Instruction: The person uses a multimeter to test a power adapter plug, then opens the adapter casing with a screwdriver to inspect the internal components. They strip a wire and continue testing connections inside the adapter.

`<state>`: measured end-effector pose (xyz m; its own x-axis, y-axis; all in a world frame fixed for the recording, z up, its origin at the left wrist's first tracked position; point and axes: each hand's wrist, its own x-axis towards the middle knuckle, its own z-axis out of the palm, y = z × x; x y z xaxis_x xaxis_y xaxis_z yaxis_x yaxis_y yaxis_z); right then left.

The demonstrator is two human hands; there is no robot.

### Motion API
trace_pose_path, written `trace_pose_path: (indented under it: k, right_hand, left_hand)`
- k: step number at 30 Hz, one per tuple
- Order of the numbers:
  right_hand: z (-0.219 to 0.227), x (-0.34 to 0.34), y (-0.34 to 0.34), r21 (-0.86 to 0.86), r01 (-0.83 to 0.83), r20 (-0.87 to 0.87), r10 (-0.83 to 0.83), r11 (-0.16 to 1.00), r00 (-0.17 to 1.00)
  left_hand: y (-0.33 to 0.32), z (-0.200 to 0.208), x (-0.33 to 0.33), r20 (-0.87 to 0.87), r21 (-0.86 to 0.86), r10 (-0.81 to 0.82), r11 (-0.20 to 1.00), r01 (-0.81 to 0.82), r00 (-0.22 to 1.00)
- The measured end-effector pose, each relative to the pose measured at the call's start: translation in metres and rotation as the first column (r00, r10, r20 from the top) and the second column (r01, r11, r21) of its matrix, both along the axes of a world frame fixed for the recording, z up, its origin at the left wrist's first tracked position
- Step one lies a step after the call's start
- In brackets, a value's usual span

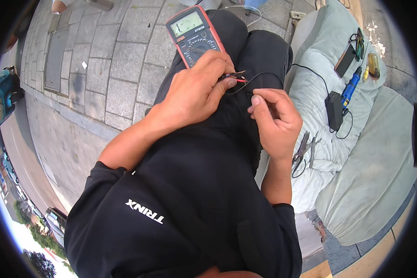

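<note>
My left hand (192, 90) is closed in a pinch on thin wires (240, 79), one red and others dark, whose ends stick out past the fingertips. A black cord (264, 74) loops from there over my right thigh. My right hand (278, 120) is held just right of the wires, thumb and forefinger pressed together; a small dark piece shows at the fingertips, too small to name. Beyond my left hand a red-framed digital multimeter (211, 41) lies on my lap, its display facing up.
On the pale green cloth (310, 92) to my right lie scissors (301, 150), tweezers (313, 149), a black power adapter (333, 111) with a cord, a blue pen-shaped tool (350, 88), a phone (344, 61) and a small yellowish bottle (373, 66). Grey paving (97, 74) spreads at left.
</note>
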<state>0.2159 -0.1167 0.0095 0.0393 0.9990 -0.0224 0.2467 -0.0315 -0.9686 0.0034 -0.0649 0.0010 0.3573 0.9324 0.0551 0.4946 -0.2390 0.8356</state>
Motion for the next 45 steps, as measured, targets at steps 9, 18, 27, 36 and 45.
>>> trace_pose_path:
  k: [9,18,27,36,45]
  right_hand:
    - [-0.018,-0.004,0.014,0.063,-0.128,-0.077,0.133,0.99,0.988]
    - [-0.032,-0.009,0.014,-0.135,-0.007,-0.213,-0.022,0.991,0.977]
    - [-0.031,-0.002,0.014,-0.151,-0.018,-0.259,-0.022,0.988,0.966]
    - [-0.037,-0.011,0.017,0.059,0.019,-0.217,-0.006,0.998,0.976]
    - [-0.042,-0.013,0.017,0.019,0.074,-0.235,-0.068,0.997,0.97]
  left_hand:
    - [0.003,-0.001,0.0,0.044,-0.056,-0.014,0.998,0.016,0.999]
    - [0.002,0.003,-0.001,0.033,-0.107,-0.01,0.994,0.013,0.999]
    - [0.0,0.004,0.001,0.013,-0.079,0.009,0.997,-0.008,1.0]
    - [-0.002,0.004,0.002,0.001,-0.068,0.027,0.997,-0.027,1.0]
    - [-0.003,0.007,0.003,-0.028,-0.073,0.023,0.997,-0.025,0.999]
